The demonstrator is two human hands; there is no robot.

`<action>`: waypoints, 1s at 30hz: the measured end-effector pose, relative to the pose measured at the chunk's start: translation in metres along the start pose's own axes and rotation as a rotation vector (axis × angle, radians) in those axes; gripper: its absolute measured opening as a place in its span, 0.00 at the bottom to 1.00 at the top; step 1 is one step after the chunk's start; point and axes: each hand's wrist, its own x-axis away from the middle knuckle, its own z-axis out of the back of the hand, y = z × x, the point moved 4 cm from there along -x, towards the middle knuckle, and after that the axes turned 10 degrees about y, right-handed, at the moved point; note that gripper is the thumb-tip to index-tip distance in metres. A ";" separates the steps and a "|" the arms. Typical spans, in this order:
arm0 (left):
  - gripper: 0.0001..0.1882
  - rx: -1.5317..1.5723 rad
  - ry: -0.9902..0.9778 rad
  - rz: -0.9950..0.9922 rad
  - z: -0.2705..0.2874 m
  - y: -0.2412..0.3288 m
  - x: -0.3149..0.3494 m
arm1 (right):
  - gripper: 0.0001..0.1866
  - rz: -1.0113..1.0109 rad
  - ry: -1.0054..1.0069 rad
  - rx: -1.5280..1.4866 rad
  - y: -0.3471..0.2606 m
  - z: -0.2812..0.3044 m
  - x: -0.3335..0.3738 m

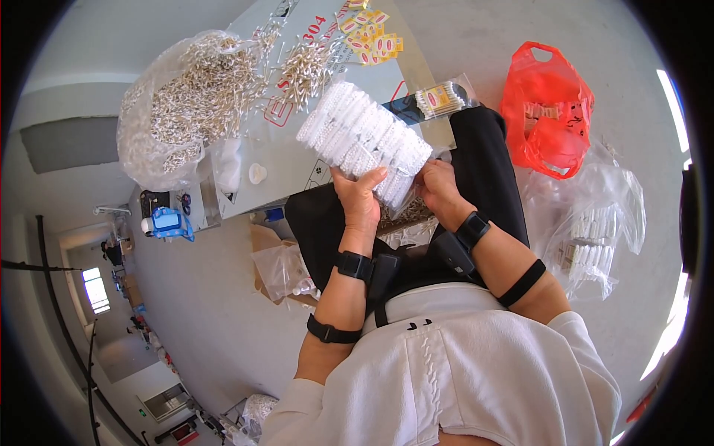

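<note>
A clear plastic bag packed with rows of white cotton swabs [364, 134] is tilted above my lap. My left hand [360, 195] grips its near lower side, the thumb lying across the front. At the bag's lower right end, my right hand [440, 187] has its fingers closed on the plastic; the fingertips are partly hidden. Beyond the bag, a small pack of cotton swabs with a yellow label [439, 99] lies near my right knee. Loose cotton swabs [305, 70] are heaped on the table beyond my left hand.
A large clear bag of loose swabs [201, 104] sits at the table's left. Yellow cards [379, 46] are scattered at the far edge. On the floor to the right are a red plastic bag [547, 111] and a clear bag with white packs [593, 238]. A cardboard box [269, 260] stands below the table.
</note>
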 end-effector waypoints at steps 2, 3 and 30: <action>0.44 0.001 0.005 0.015 -0.002 0.000 0.001 | 0.02 0.001 -0.008 0.002 0.000 0.001 -0.002; 0.44 0.001 0.004 0.015 -0.003 0.001 0.002 | 0.02 0.002 -0.007 0.001 0.000 0.002 -0.003; 0.49 -0.039 0.030 -0.215 -0.006 0.046 -0.051 | 0.04 0.017 0.031 0.026 0.001 0.004 -0.004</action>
